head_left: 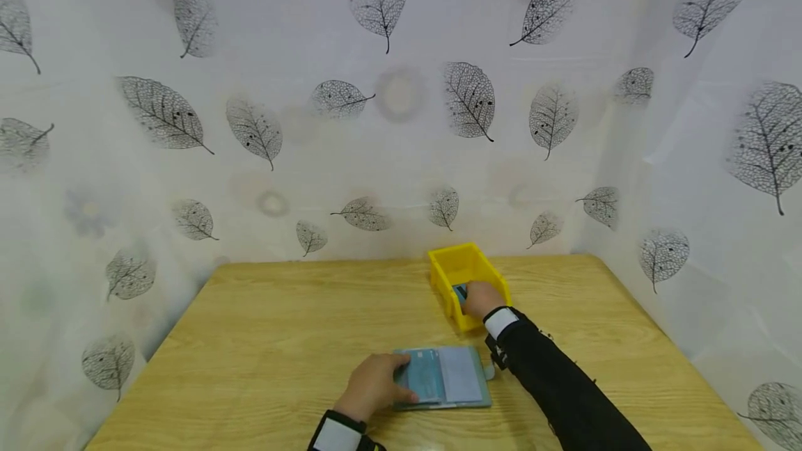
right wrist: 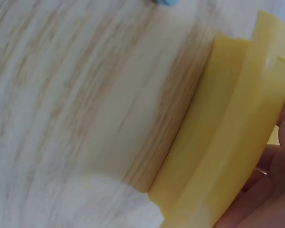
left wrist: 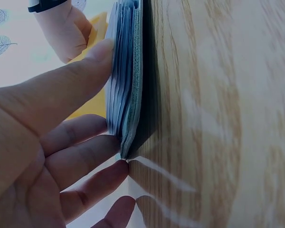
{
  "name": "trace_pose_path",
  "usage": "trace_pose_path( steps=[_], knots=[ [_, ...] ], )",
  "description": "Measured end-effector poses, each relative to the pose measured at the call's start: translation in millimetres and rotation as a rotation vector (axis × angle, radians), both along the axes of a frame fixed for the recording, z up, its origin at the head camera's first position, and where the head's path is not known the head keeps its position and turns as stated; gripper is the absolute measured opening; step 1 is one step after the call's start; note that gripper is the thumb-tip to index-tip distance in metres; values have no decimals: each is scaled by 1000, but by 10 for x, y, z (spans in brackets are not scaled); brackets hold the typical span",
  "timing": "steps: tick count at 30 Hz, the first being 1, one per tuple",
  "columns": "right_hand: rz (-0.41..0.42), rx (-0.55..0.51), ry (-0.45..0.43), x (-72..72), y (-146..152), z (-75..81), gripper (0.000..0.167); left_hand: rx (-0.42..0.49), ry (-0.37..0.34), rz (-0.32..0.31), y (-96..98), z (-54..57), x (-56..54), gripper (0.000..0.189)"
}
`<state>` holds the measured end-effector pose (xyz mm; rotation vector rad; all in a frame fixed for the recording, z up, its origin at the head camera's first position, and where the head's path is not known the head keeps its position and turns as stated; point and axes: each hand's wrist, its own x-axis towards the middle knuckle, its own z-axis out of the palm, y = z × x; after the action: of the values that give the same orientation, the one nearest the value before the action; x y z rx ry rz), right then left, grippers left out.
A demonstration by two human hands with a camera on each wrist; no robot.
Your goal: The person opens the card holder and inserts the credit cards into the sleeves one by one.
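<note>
So the card holder (head_left: 442,377) is lying open on the worktop (head_left: 263,339), near the front and a bit right of centre, with a blue card (head_left: 425,376) showing on its left half and a white page (head_left: 462,376) on the right. The left hand (head_left: 371,383) comes in from about eight o'clock and has that grip on the left edge; the left wrist view puts the thumb (left wrist: 69,88) on top of the stack of sleeves while other fingertips sit along the edge, some down by the worktop. My guess is that's to stop the sleeves fanning up and the whole thing sliding about. A little closing strap (head_left: 490,372) sticks out at three o'clock. Up at roughly one o'clock from the holder is a yellow box (head_left: 464,260), near enough for both hands to work at once, I'd say. The right hand (head_left: 482,299) is down in it, right by a blue item (head_left: 460,292), but I honestly can't tell if that grip is holding it or just touching, since the hand itself and the box wall hide the fingertips. The right sleeve (head_left: 557,381) runs in from four o'clock, passing close to the strap, so it's the main thing in the way and it'd be easy to snag there. Past the box, at twelve o'clock, hangs a leaf-print curtain (head_left: 401,159).
</note>
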<state>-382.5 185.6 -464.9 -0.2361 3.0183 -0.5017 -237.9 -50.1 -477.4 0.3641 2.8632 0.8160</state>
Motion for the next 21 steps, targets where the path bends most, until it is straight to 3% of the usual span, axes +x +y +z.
trace_pose_path(
  steps=[8, 12, 16, 19, 21],
  knots=[
    [18, 68, 55, 53, -69, -10, 19, 5, -10, 7, 0, -26, -8, 63],
    [18, 85, 69, 88, -84, 6, 10, 8, 2, 3, 0, -33, -7, 64],
    [43, 141, 100, 139, -109, 36, 21, 1, 19, -5, -7, -28, 0, 64],
    [50, 173, 105, 160, -129, 43, 6, -5, 32, -6, -8, -19, 9, 64],
    [43, 171, 98, 168, -137, 45, 13, -5, 31, -6, -4, -14, 15, 64]
  ],
)
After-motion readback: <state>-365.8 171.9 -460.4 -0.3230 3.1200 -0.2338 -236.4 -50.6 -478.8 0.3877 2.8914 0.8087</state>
